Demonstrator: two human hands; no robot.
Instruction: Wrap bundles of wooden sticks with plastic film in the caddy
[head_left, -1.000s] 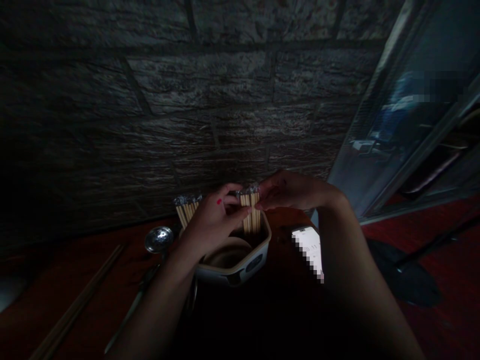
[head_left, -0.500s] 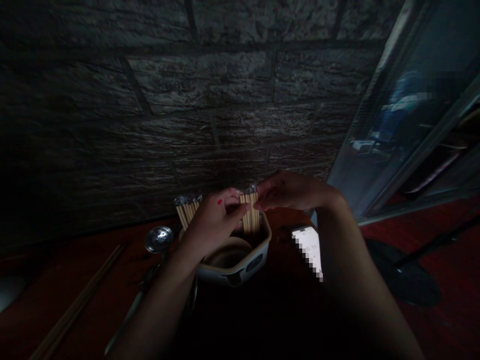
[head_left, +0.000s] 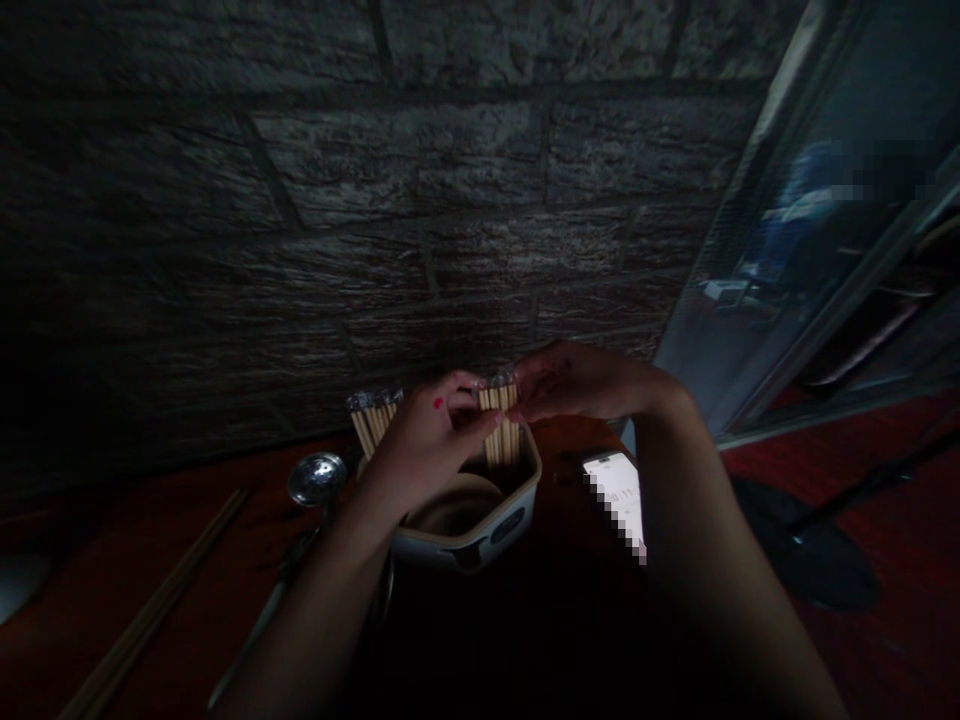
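A bundle of wooden chopsticks (head_left: pixel 500 430) in clear plastic wrapping stands upright in the far right part of a light-coloured container (head_left: pixel 510 510). My left hand (head_left: pixel 431 430) is closed on the bundle from the left, its thumb lying across the front. From the right, the fingers of my right hand (head_left: pixel 574 385) pinch the same bundle near its top. More wrapped chopsticks (head_left: pixel 369 422) lean at the container's far left corner, partly behind my left hand. A round bowl-like piece (head_left: pixel 457 500) sits inside the container. The lower ends of the chopsticks are hidden.
A perforated metal ladle (head_left: pixel 318 478) lies left of the container, and long wooden sticks (head_left: pixel 161 600) lie farther left. A lit phone (head_left: pixel 616 490) rests beside my right forearm. Behind the table stands a stone-patterned wall (head_left: pixel 450 180); a glass door (head_left: pixel 787 260) is at right.
My left thumb has shifted slightly right across the chopsticks, and the fingers have moved a little at the top of the bundle. Everything else stays in place.
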